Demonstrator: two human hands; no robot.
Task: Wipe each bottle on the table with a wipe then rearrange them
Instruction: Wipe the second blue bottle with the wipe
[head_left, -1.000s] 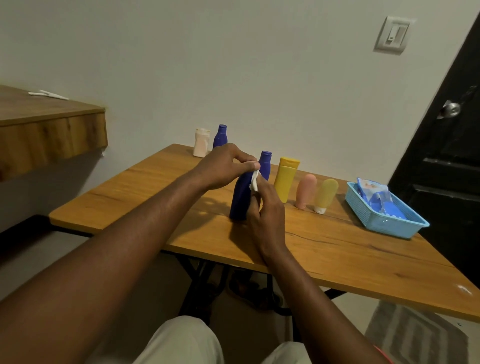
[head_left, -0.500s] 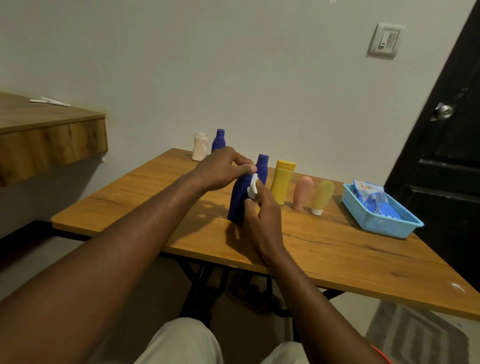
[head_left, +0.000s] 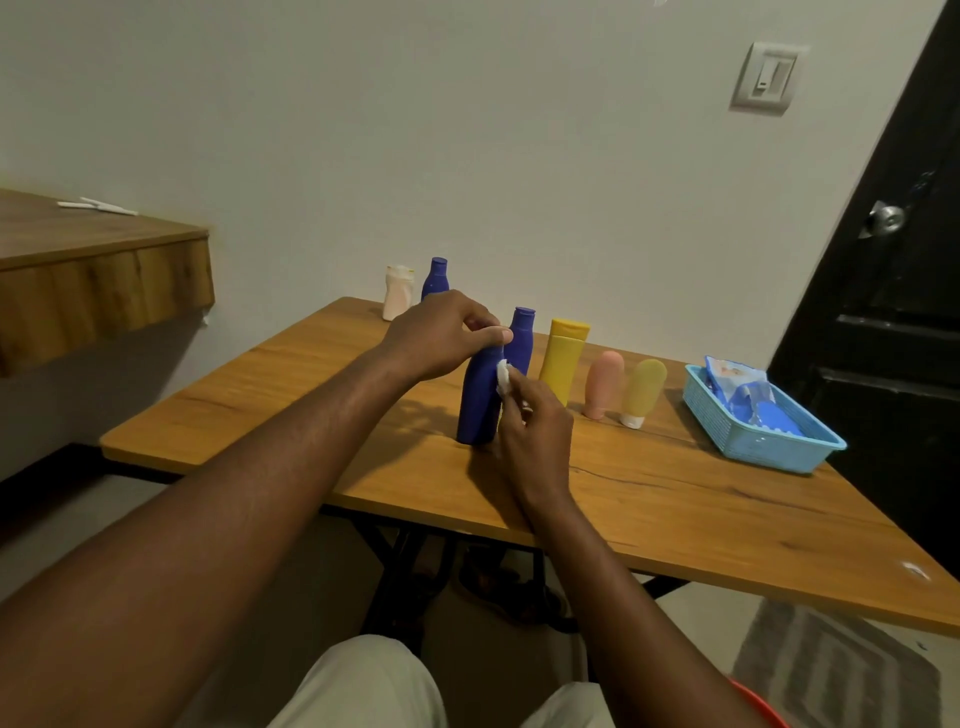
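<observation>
Wiping the front blue bottle, which stands upright on the counter just in front of the row.
Left hand is curled over its cap and neck, pinning it. Right hand pinches a small white wipe against the upper right side. Suggest: hold the top firm so the base doesn't skid, stroke neck to base, and rotate the bottle to cover the far side, hidden here. Watch the second blue bottle close behind and the yellow bottle just to its right; both look easy to knock. Can't tell which of the others are already wiped.
</observation>
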